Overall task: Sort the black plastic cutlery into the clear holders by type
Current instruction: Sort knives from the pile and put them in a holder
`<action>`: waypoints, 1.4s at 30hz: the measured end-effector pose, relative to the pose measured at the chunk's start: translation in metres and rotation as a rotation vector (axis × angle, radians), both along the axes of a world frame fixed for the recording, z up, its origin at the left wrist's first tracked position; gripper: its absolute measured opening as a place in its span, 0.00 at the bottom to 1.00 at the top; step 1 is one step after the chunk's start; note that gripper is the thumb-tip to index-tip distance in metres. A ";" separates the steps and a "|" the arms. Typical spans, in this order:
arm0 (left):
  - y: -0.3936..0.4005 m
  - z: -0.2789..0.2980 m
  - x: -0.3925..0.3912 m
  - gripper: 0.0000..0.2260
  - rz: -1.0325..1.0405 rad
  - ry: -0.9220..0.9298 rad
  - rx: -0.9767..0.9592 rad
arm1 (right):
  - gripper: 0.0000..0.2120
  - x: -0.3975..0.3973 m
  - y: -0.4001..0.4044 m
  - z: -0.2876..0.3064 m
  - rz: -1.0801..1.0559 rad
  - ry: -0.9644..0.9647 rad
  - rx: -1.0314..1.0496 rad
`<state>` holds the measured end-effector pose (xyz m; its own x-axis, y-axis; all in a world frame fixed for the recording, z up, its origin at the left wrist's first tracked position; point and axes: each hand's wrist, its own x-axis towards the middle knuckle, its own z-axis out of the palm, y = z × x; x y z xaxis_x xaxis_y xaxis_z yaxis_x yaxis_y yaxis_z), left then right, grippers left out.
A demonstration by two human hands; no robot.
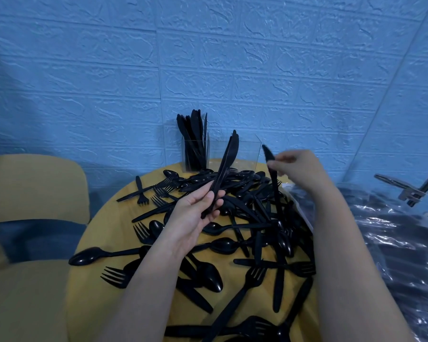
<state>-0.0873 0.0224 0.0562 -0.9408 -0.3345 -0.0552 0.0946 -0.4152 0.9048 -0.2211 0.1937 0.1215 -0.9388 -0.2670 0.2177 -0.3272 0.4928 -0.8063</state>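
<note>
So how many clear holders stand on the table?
2, both at the table's far edge: the left holder full of knives, the right holder looking empty. Others may be hidden.

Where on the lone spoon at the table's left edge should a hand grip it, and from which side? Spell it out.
Grip the spoon by its handle, probably near the middle, coming from above. The bowl points left past the round table edge; the handle's far end runs under the left forearm, so mid-handle looks like the barest, narrowest part to pinch.
</note>
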 end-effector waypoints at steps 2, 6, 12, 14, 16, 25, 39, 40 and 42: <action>-0.001 -0.001 0.000 0.13 0.012 0.009 -0.009 | 0.01 0.007 0.000 0.013 0.018 0.080 -0.170; 0.000 0.001 0.001 0.14 0.015 0.037 -0.018 | 0.04 0.019 -0.005 0.028 0.229 0.005 -0.438; 0.002 0.005 0.004 0.13 -0.086 0.109 0.032 | 0.02 0.027 -0.034 0.015 0.380 -0.072 -0.334; 0.000 0.006 0.005 0.12 -0.120 0.116 0.052 | 0.03 0.025 -0.038 0.010 0.344 -0.036 -0.262; 0.000 0.005 0.004 0.12 -0.136 0.096 0.035 | 0.04 0.022 -0.041 0.007 0.295 0.009 -0.177; -0.006 0.002 0.001 0.12 0.009 0.029 0.068 | 0.12 0.014 -0.045 -0.012 0.145 0.102 0.144; -0.006 0.005 0.001 0.12 0.114 0.015 0.082 | 0.07 0.000 -0.041 -0.033 0.135 -0.076 0.332; -0.006 0.005 0.001 0.12 0.118 0.018 0.082 | 0.06 0.001 -0.038 -0.027 0.111 -0.059 0.254; -0.006 0.005 0.001 0.12 0.123 0.023 0.075 | 0.04 0.003 -0.034 -0.014 0.077 -0.008 0.062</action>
<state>-0.0859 0.0162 0.0611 -0.8944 -0.4429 -0.0628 0.1696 -0.4655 0.8686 -0.2179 0.1593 0.1077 -0.9167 -0.3509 0.1912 -0.3595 0.5153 -0.7780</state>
